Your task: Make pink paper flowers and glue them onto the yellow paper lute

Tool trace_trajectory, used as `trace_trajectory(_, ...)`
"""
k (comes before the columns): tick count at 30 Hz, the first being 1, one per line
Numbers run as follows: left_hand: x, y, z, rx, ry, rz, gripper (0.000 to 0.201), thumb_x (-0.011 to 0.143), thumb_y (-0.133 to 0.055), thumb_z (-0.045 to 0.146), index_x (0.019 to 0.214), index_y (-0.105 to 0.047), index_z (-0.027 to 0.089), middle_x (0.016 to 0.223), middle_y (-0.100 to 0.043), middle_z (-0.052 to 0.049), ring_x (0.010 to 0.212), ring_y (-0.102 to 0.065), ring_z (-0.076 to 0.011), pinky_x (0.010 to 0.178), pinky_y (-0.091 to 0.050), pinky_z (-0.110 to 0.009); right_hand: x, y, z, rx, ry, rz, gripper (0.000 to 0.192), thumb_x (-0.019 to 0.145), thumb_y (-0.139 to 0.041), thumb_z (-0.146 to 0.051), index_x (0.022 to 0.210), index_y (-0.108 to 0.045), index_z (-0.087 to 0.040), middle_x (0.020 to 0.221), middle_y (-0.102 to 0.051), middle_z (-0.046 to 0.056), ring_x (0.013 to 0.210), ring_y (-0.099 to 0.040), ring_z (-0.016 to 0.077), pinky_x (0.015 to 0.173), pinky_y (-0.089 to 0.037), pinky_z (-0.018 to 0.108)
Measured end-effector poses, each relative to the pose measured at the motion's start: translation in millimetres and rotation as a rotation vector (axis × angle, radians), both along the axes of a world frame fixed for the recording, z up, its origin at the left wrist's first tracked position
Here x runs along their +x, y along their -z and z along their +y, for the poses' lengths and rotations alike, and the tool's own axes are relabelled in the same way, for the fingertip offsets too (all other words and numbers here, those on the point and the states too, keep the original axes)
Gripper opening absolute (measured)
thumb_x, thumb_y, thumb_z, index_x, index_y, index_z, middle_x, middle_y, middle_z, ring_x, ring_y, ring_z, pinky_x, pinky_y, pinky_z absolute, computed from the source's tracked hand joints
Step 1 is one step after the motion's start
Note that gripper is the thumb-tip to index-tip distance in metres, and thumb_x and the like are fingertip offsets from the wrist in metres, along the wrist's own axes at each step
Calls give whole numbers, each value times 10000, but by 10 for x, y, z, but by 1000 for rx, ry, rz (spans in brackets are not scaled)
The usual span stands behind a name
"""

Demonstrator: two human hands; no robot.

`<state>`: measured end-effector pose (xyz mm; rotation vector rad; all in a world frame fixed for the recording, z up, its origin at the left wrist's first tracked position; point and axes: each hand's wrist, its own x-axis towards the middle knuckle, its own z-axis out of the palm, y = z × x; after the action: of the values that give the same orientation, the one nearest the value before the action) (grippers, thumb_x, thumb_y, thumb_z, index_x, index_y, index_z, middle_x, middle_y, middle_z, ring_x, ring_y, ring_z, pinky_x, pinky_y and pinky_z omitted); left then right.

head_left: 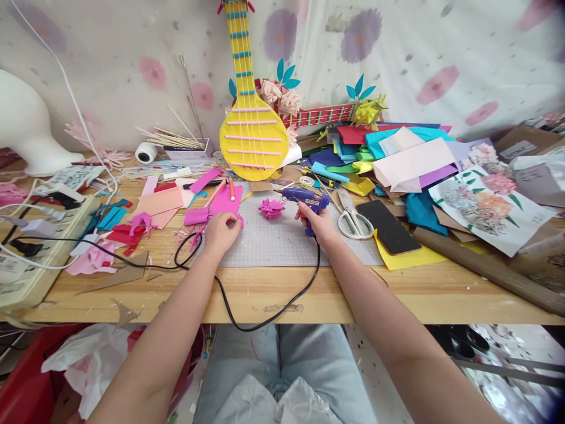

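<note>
My right hand (318, 224) is closed around the handle of a blue hot glue gun (302, 197), its nozzle pointing left. Just below the nozzle, a magenta paper flower (271, 209) sits on the grey cutting mat (273, 250). To the left of the flower, my left hand (222, 233) is pinched, with a small piece of magenta paper (241, 221) showing at the fingertips. Behind that hand lie a magenta paper sheet (227, 201) and a magenta roll (195, 217). The glue gun's black cord (265, 323) loops over the table's front edge.
Scissors (354, 222) and a black phone (388, 227) lie right of the mat. A yellow paper-craft instrument (255, 141) leans at the back. Coloured paper (410, 159) is piled at the right. A power strip (44, 247) stands at the left, near paper scraps (128, 232).
</note>
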<state>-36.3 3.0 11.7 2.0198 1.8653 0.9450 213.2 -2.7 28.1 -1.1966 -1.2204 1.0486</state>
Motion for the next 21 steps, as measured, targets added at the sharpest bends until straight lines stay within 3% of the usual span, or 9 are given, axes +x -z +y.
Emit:
trace_trajectory(8,82,-10,71,-100,43,-849,149,643,-597,268,635,-475,182,802,-633,-8,713,-598,-131,730,-498,-312,-70,-81,-81,26,-151,-25,419,694,-616,-580,609,-611,-169,512,-531,-8,428,-402,64,418,-320,218)
trace_trajectory(11,162,-18,31,-167,86,-938,198,590,-649,248,645,-472,178,838,-638,-13,722,-607,-139,673,-528,-318,-106,-95,-116,1,-219,-130,417,702,-609,-574,645,-628,-160,491,-513,-12,441,-424,73,444,-341,221)
trace_trajectory(16,204,24,12,-174,71,-992,292,542,-705,237,702,-468,175,674,-589,20,657,-610,-142,583,-543,-305,-150,-68,-133,-20,-290,-368,394,687,-628,-540,715,-643,-147,561,-587,5,505,-493,100,501,-378,227)
trace_trajectory(21,191,56,50,-162,55,-1000,374,510,-734,195,765,-461,175,672,-587,31,638,-622,-134,540,-535,-263,-123,7,-88,23,-241,-508,367,725,-598,-512,779,-665,-155,681,-651,34,639,-570,152,609,-427,262)
